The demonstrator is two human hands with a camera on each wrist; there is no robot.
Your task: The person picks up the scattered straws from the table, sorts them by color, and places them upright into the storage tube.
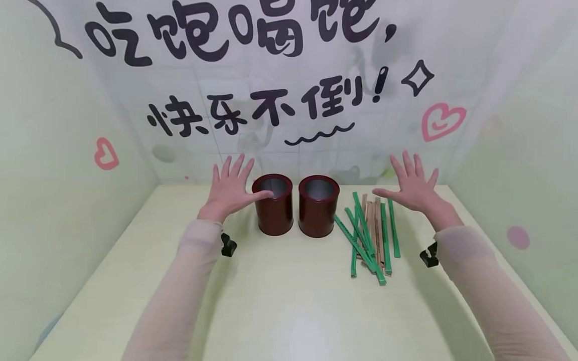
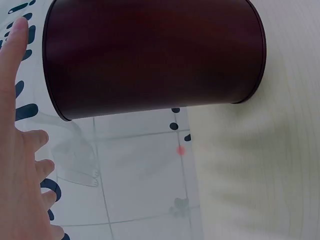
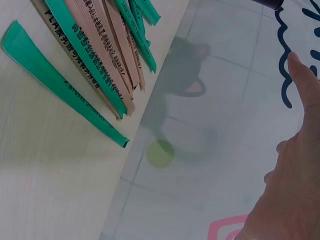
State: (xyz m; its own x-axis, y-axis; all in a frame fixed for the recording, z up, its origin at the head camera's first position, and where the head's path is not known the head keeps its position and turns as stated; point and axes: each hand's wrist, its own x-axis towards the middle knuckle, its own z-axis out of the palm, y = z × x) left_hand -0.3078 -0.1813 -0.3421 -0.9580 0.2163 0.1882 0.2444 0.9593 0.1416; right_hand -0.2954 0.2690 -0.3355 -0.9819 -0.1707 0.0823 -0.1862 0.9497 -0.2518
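Note:
Two dark red, open-topped cylindrical canisters stand side by side on the table: a left canister (image 1: pixel 275 216) and a right canister (image 1: pixel 317 216). My left hand (image 1: pixel 229 193) is raised beside the left canister with its fingers spread, its thumb overlapping that rim in the head view. To the right lies a loose pile of long, narrow paper packets, some green (image 1: pixel 394 230) and some brown (image 1: pixel 378 233), with dark print. Above the far right of this pile hovers my right hand (image 1: pixel 414 189), fingers spread and holding nothing. The left wrist view shows the left canister's side (image 2: pixel 155 55) close up.
The pale wooden table (image 1: pixel 280 301) ends at a white back wall sheet (image 1: pixel 289 160) with large black lettering. Pale side walls rise left and right, with pink hearts and coloured dots. A dark wrist mount (image 1: pixel 228 245) sits below each hand.

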